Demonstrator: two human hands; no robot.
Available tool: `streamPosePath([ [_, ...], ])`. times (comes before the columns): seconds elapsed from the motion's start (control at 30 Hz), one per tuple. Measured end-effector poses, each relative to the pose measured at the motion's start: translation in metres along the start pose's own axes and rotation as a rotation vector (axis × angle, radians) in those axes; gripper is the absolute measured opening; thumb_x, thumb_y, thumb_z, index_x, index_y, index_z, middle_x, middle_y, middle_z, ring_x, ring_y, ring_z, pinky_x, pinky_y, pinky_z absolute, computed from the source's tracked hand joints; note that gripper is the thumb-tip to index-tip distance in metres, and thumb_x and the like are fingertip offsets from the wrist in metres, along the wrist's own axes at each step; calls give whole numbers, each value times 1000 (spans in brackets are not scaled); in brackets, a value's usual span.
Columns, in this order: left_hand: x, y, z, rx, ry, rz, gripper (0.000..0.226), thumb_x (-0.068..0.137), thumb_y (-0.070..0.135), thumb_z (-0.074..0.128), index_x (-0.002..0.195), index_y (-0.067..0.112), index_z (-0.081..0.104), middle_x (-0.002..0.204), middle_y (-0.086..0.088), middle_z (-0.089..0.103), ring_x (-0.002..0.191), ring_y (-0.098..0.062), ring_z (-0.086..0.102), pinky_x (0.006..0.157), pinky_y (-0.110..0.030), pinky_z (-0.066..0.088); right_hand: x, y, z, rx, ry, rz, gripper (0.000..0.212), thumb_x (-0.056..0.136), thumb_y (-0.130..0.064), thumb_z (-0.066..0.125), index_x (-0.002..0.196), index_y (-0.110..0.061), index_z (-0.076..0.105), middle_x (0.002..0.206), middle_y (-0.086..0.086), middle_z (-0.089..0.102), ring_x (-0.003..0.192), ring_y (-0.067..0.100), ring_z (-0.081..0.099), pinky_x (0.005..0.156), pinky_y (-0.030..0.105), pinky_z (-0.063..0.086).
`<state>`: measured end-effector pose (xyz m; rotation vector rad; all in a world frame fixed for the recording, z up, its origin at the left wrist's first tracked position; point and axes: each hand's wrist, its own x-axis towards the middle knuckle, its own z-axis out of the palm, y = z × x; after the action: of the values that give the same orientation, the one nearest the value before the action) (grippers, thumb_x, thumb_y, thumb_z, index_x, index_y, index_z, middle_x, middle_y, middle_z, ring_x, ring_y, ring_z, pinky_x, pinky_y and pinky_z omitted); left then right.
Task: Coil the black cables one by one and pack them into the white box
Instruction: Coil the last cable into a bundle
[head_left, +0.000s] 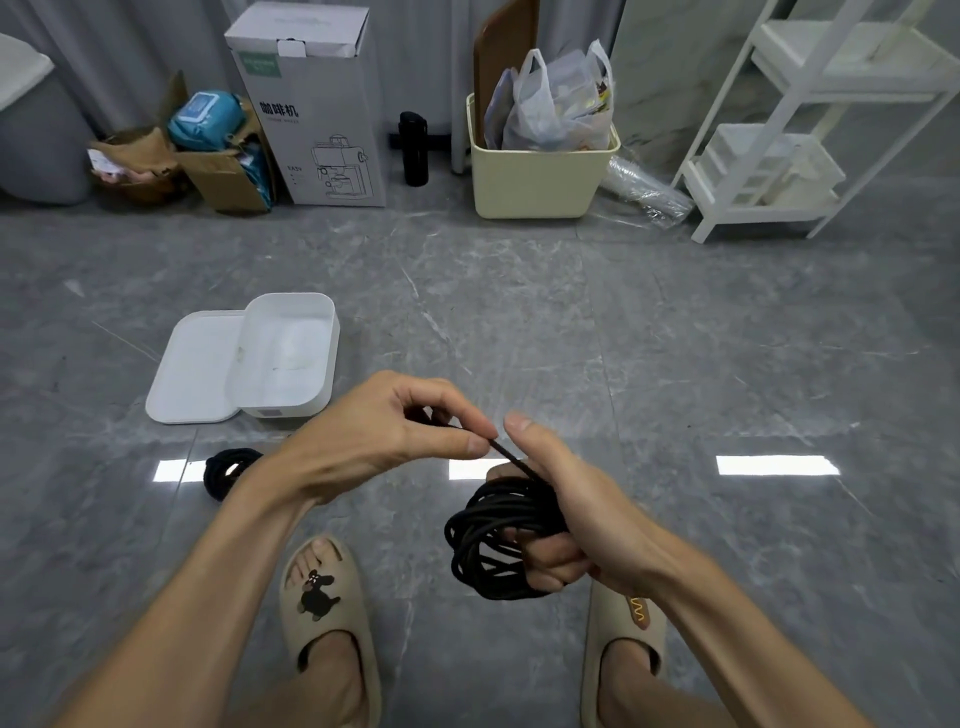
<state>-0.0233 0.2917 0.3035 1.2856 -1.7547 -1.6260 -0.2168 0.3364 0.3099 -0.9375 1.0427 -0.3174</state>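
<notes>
On the floor (571, 322) at the left we see the white box (291, 358) lying open and seemingly bare inside, its lid (195, 369) overlapping its left side, with its long axis running near to far and its mouth facing up. Just near of it lies 1 small black bundle (228, 470), apparently a cable already coiled, not yet packed. Moving right, our left hand (384, 431) pinches the free end of the black cable (498, 535) between thumb and forefinger, the other fingers curled; that short stretch runs straight, slanting down and to the right into the coil. Our right hand (566, 514) grips the coil, fingers curled through the loops and thumb raised clear. The coil hangs roughly upright above the slippers (324, 618), its loops uneven, its long axis running near to far. We judge the step to be finishing this coil by securing the tail. To do it well, we should keep the tail taut, wrap it snugly across the loops' middle, keep the right hand's grip firm so no loop slips, then tuck the end. A loose wrap could let the bundle spring open in the box.
</notes>
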Motion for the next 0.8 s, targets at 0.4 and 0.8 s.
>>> streamPosePath([
  [0.4,2,5,23,-83,-92,-30,31,89,34,53,116,32,68,115,18,72,114,5,61,97,-10,42,13,1,-4,251,360,-117,68,106,-33,39,43,-24,62,45,-1,39,34,9,21,40,18,27],
  [0.8,2,-3,42,-34,-58,-19,49,75,13,68,122,24,61,105,9,73,106,-6,67,99,-27,50,11,1,-20,-81,318,-66,76,101,-56,39,86,13,67,42,5,32,35,15,25,41,22,28],
])
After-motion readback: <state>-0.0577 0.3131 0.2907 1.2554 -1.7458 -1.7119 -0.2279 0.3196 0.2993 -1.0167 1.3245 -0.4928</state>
